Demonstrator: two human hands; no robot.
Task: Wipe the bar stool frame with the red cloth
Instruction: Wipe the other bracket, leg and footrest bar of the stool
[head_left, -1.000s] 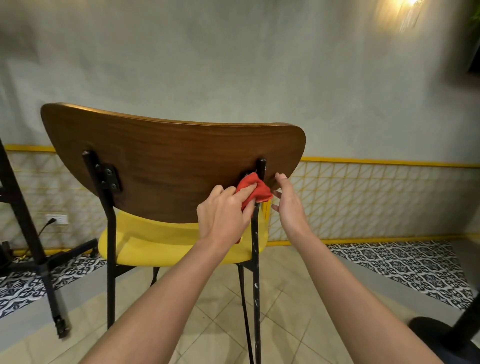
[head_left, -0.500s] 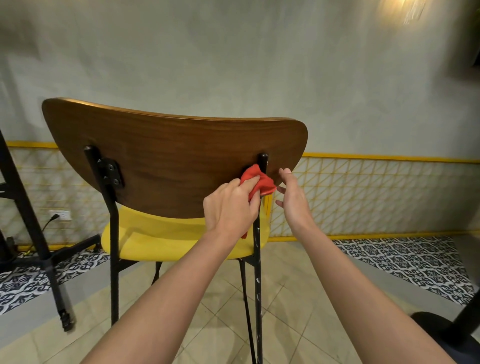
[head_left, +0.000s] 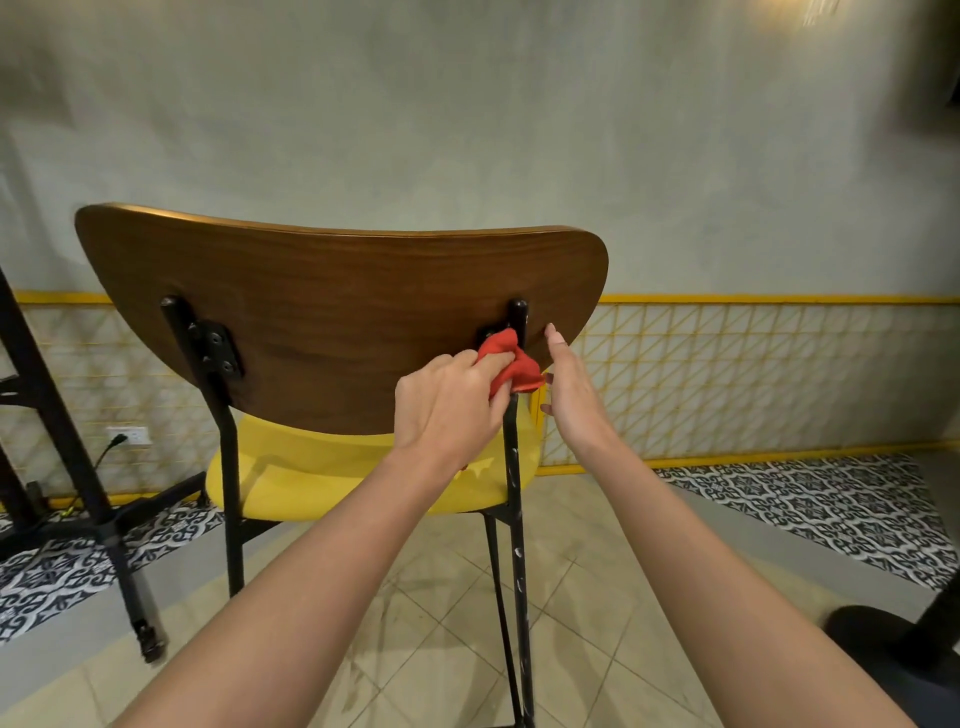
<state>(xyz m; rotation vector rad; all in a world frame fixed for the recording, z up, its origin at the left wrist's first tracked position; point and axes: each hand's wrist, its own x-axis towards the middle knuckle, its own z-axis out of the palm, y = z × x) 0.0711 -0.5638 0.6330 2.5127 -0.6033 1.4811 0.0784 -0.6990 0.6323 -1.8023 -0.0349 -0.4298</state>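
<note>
At frame centre my left hand (head_left: 447, 405) is pinching the red cloth (head_left: 511, 364) against the black bar stool frame (head_left: 514, 467); my right hand (head_left: 569, 395) is hovering alongside, fingers straight, together.

No text, label, brand, number or sign is legible to us here: not on the red cloth (head_left: 506, 359) gripped in the left hand (head_left: 442, 410), nor on the bar stool frame (head_left: 518, 561) below that grip, nor on the wall socket (head_left: 130, 435) far to its left.

Both arms reach forward, left grip (head_left: 447, 405) curled round the red cloth (head_left: 511, 361), right grip (head_left: 571, 395) straight-fingered.
</note>
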